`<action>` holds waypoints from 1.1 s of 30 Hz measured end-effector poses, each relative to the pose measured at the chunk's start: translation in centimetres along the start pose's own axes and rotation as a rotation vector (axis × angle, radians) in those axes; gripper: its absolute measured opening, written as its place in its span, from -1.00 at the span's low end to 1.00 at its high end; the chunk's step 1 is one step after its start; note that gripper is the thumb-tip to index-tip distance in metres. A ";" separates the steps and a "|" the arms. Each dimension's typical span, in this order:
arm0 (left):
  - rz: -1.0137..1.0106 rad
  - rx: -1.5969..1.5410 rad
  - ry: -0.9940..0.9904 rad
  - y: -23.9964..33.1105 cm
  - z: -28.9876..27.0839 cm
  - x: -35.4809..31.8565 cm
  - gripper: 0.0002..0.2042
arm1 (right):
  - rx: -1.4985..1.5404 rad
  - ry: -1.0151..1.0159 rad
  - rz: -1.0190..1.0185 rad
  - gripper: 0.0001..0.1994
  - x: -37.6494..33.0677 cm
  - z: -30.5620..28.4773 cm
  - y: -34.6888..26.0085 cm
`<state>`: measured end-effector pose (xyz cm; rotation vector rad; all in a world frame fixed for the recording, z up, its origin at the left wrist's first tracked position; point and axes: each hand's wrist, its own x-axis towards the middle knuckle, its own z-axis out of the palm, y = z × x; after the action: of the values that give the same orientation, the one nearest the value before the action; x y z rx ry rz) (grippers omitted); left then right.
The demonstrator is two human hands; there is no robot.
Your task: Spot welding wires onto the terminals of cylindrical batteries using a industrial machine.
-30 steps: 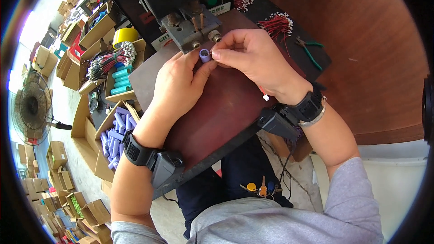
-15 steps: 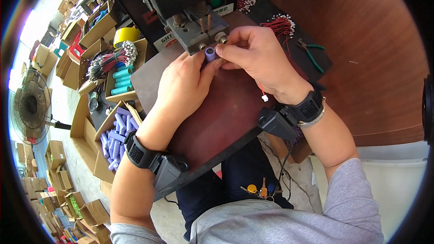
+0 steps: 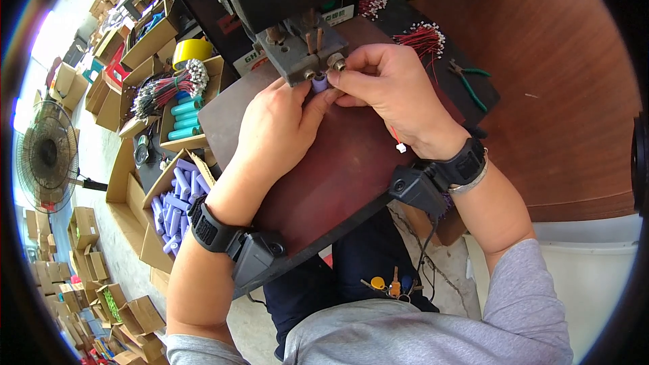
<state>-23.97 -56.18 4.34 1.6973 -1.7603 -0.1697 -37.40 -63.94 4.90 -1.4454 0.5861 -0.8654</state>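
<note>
My left hand (image 3: 280, 125) and my right hand (image 3: 385, 91) together hold a small purple cylindrical cell (image 3: 320, 84) up against the grey metal head (image 3: 297, 51) of a bench machine, just under its two copper pins. Both hands pinch the cell at its sides, fingertips touching. A thin red wire with a white plug (image 3: 399, 145) hangs below my right wrist. Both wrists wear black bands with small black devices.
A dark red-brown work board (image 3: 338, 176) lies under my hands. On the left stand a cardboard box of purple cells (image 3: 177, 199), a box of teal cells (image 3: 181, 116), bundled wires (image 3: 165, 88) and yellow tape (image 3: 190, 49). Red wire bundles (image 3: 422, 37) and green-handled pliers (image 3: 466, 81) lie right.
Both hands have carried the purple cell up and away from me, from the board's far edge to the metal head under the pins.
</note>
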 end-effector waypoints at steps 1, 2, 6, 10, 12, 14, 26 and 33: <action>-0.005 0.000 -0.014 0.0 0.0 0.1 -0.79 | 0.000 0.001 0.001 -0.87 0.0 -0.1 0.0; -0.005 0.000 -0.014 0.0 0.0 0.0 -0.79 | 0.030 -0.005 0.014 -0.88 -0.1 -0.1 -0.1; -0.001 0.024 -0.013 0.2 -0.1 -0.1 -0.78 | 0.010 -0.013 0.011 -0.87 0.0 -0.1 0.0; 0.020 0.038 -0.001 0.1 0.0 -0.1 -0.77 | 0.002 -0.029 0.021 -0.87 0.0 -0.2 0.2; 0.015 0.050 -0.004 0.1 0.0 0.0 -0.76 | 0.066 -0.031 0.040 -0.87 -0.1 -0.2 0.1; 0.011 0.062 -0.007 0.0 0.0 0.0 -0.76 | 0.059 -0.023 0.041 -0.86 -0.2 -0.1 0.2; -0.037 -0.073 0.004 -0.1 -0.2 0.0 -0.76 | 0.060 -0.030 -0.050 -0.87 0.0 -0.4 0.4; -0.038 -0.077 0.038 -0.2 -0.3 -0.1 -0.75 | -0.051 -0.034 -0.052 -0.87 -0.2 -0.3 0.4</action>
<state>-23.62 -55.99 4.44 1.6691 -1.6729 -0.2178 -37.71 -63.93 4.50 -1.5241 0.5511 -0.8702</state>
